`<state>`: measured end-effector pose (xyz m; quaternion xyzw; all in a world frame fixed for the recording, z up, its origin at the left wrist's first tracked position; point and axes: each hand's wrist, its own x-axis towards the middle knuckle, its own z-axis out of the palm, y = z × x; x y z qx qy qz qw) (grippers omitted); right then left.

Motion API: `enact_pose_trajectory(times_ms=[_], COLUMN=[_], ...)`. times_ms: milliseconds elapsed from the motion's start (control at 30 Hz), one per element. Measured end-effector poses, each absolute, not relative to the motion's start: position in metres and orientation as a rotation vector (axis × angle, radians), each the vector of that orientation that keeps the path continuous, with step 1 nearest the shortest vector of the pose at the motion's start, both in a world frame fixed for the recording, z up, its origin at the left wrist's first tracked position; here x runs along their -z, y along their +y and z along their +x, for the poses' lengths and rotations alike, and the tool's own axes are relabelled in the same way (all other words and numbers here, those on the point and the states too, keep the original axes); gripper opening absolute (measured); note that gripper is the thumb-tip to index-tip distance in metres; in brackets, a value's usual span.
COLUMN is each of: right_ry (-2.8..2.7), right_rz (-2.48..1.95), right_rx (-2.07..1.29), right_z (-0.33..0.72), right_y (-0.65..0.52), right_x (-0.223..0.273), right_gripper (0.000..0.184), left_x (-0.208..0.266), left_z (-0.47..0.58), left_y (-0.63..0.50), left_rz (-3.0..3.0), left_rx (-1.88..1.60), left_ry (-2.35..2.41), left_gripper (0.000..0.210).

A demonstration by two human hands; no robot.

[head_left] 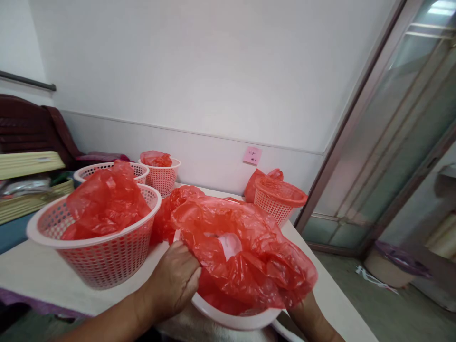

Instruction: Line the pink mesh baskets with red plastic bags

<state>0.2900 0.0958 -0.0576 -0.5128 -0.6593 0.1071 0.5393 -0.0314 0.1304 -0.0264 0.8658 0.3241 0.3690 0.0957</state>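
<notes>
In front of me, a red plastic bag [249, 223] lines a white basket [237, 321], its loose top billowing over the rim. My left hand [180, 275] is closed in a fist on the bag's edge at the basket's left side. At the right side, my right hand [302, 308] is under the bag, and its fingers are hidden by the red plastic. Inside the bag's opening a pale patch [230, 245] shows; I cannot make out what it is.
On my left stands a perforated pink-white basket [103, 261] with a crumpled red bag [107, 204] inside. Farther back are more baskets [162, 175], and one lined basket [276, 206] is near the wall. A pink note [252, 155] hangs there. A bin [390, 268] stands on the floor at right.
</notes>
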Motion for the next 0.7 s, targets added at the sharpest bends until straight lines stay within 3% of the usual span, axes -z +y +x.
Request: enact_pose_trajectory(times_ms=[133, 233, 433, 567, 700], right_ry=[-1.785, -1.819, -1.779, -1.694, -1.629], right_rz=[-1.053, -1.05, -1.072, -1.107, -1.078], right_rx=[0.235, 0.391, 0.439, 0.329, 0.269], right_z=[0.288, 0.286, 0.289, 0.285, 0.274], right_y=[0.102, 0.106, 0.111, 0.114, 0.118], right_x=[0.063, 0.062, 0.066, 0.068, 0.066], right_gripper=[0.031, 0.031, 0.032, 0.04, 0.045], left_x=[0.031, 0.027, 0.035, 0.045, 0.04], left_z=[-0.027, -0.024, -0.044, -0.062, -0.06], left_y=[0.134, 0.143, 0.141, 0.132, 0.136], left_rz=[2.715, 2.705, 2.695, 2.833, 2.839], left_rx=[-1.265, -1.257, -1.272, -1.222, -1.131], left_ry=[0.908, 0.874, 0.873, 1.053, 1.223], left_gripper=[0.028, 0.024, 0.007, 0.043, 0.038])
